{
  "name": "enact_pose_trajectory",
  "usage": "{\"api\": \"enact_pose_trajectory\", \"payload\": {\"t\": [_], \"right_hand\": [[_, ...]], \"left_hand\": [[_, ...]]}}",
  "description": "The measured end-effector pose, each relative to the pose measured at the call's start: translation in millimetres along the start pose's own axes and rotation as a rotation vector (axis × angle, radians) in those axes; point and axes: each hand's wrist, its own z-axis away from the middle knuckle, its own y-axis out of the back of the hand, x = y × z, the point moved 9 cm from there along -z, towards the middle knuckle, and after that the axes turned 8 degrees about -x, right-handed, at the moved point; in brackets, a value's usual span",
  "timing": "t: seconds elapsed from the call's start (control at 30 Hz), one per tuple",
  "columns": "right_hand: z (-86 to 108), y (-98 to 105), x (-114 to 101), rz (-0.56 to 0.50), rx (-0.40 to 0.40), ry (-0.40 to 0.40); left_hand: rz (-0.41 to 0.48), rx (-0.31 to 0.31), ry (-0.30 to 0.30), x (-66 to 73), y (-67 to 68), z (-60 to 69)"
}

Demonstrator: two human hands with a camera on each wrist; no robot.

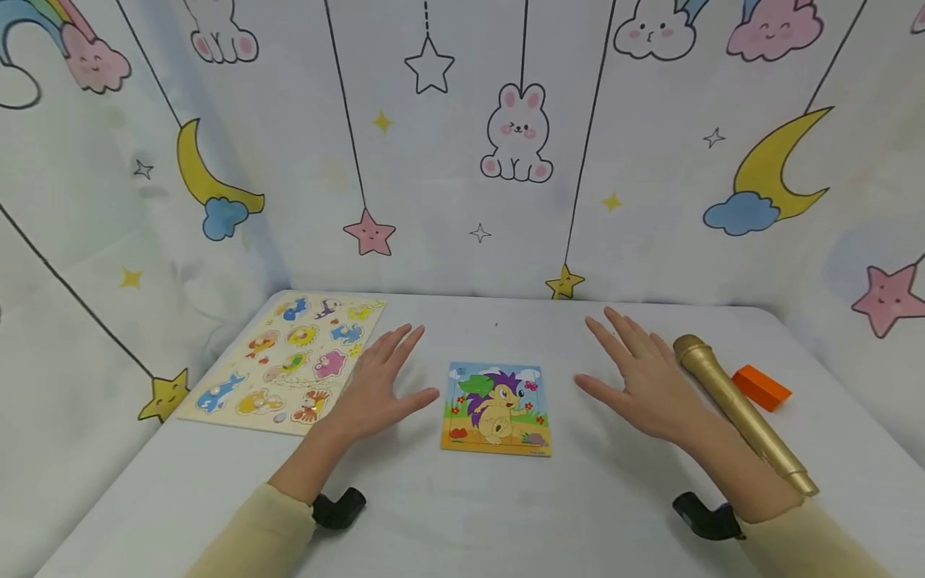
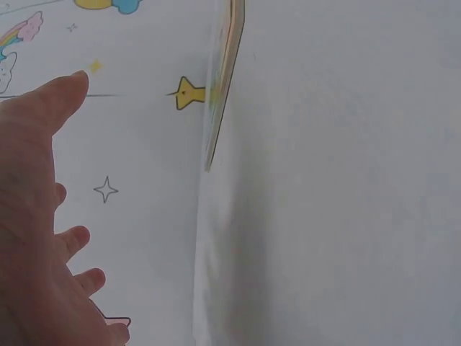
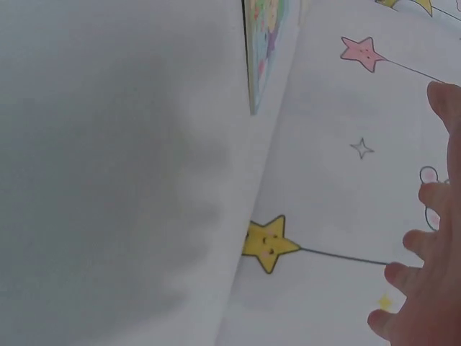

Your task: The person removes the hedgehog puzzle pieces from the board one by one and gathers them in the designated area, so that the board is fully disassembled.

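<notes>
Between the two hands a small square hedgehog puzzle (image 1: 496, 409) lies flat on the white table, its purple-spined picture in full view. My left hand (image 1: 379, 385) hovers to its left, fingers straight and thumb spread, holding nothing. On the other side my right hand (image 1: 643, 381) is raised with its fingers spread, also holding nothing. Neither hand touches the puzzle. In the left wrist view the puzzle's edge (image 2: 229, 65) shows beyond the left hand (image 2: 36, 209). The right wrist view has the puzzle (image 3: 263, 50) at the top and the right hand (image 3: 432, 238) at the right.
A large cream animal puzzle board (image 1: 289, 361) lies at the left. To the right are a gold microphone (image 1: 744, 413), partly behind the right forearm, and an orange block (image 1: 761, 388). A patterned curtain (image 1: 448, 160) surrounds the table (image 1: 499, 514).
</notes>
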Motion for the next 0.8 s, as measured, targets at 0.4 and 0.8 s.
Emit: {"api": "enact_pose_trajectory", "payload": {"t": [0.4, 0.8], "right_hand": [[-60.5, -27.9, -23.5, -0.230, -0.091, 0.014], [-92.9, -68.5, -42.1, -0.548, -0.217, 0.099]], "left_hand": [[0.197, -0.079, 0.026, -3.6, -32.6, -28.0], [0.225, -0.172, 0.059, -13.4, -58.2, -38.1]]}}
